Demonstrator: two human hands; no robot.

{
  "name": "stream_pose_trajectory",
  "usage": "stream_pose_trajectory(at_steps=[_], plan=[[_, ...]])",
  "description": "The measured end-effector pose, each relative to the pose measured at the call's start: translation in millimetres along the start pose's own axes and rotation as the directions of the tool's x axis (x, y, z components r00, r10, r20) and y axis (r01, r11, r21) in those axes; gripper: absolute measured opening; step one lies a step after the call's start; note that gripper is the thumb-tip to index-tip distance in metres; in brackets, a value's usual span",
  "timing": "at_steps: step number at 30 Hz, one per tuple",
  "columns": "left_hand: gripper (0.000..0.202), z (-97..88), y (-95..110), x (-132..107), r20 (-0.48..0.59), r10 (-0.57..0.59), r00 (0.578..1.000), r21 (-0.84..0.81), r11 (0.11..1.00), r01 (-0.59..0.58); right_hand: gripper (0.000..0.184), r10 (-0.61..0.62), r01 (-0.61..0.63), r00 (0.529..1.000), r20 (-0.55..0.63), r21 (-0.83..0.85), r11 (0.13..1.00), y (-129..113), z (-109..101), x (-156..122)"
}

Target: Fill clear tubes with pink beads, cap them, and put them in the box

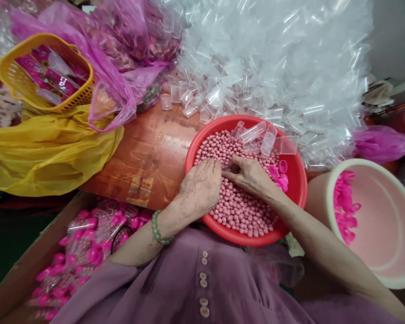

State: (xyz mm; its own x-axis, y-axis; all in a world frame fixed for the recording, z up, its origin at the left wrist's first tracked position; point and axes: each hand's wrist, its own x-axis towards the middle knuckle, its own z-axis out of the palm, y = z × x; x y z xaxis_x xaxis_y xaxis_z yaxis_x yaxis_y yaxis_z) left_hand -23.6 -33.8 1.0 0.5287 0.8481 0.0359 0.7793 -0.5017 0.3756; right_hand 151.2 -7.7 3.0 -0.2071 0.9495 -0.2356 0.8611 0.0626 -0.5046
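Note:
A red basin (299, 202) holds many small pink beads (246, 211). My left hand (202, 184) is over the basin's left side, its fingers curled together down at the beads; whatever they enclose is hidden. Close beside it, my right hand (251, 175) reaches into the beads from the right, thumb and forefinger apart with a dark gap between them and no object visible there. Clear plastic tubes (253, 132) lie on the beads at the far side of the basin. Bright pink plastic caps (282, 181) rest near its right wall.
A large heap of clear tubes (256, 67) covers the table's back. At right stands a pale tub (381, 216) with pink pieces. Filled tubes with pink caps (87, 243) fill a box below left. A yellow basket (84, 96) and plastic bags (54, 153) sit left.

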Motion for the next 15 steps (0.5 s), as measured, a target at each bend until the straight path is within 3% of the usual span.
stream_pose_trajectory(at_steps=[4,9,13,14,15], plan=[[0.03,0.3,-0.9,-1.2,-0.022,0.032,0.999,-0.011,0.999,-0.032,0.011,0.043,-0.046,0.954,0.298,0.002,0.999,2.0,-12.1,1.6],[0.042,0.7,-6.8,-6.0,-0.179,0.185,0.966,-0.109,0.972,-0.206,0.009,0.026,-0.142,0.789,0.614,0.141,0.98,3.1,-22.1,22.0],[0.053,-1.2,-10.2,-8.3,-0.194,0.311,0.931,-0.15,0.928,-0.341,0.009,0.053,-0.264,0.716,0.696,0.2,0.944,-0.7,-22.5,25.0],[0.051,-2.0,-9.8,-7.9,-0.173,0.32,0.931,-0.141,0.928,-0.345,0.01,0.073,-0.294,0.716,0.694,0.205,0.933,-1.5,-21.5,23.8],[0.047,-2.9,-8.8,-7.3,-0.151,0.314,0.937,-0.131,0.934,-0.334,0.01,0.084,-0.305,0.745,0.662,0.225,0.925,-2.1,-20.0,22.4]])
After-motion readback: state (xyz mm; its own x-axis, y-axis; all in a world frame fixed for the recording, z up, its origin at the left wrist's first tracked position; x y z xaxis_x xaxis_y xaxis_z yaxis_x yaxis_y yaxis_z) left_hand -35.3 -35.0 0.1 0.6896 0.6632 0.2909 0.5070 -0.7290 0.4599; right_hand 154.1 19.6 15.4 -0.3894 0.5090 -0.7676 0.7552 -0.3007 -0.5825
